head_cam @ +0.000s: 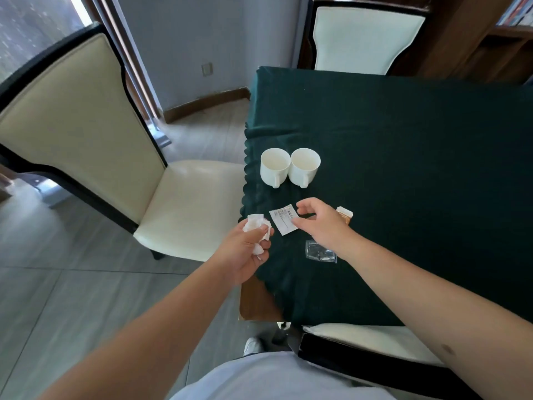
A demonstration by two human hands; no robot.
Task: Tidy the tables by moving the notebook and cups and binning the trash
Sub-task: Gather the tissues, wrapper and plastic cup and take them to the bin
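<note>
The trash lies near the worktop (403, 134) corner, with bare green cloth beyond. The right hand (323, 223) partly hides an orange packet (344, 212); its fingers (302, 204) are spread just above a white sachet (282, 222). The left hand (245, 249) clamps crumpled tissue (255, 226). Two cups (290, 167) stand beyond the fingers.
</note>
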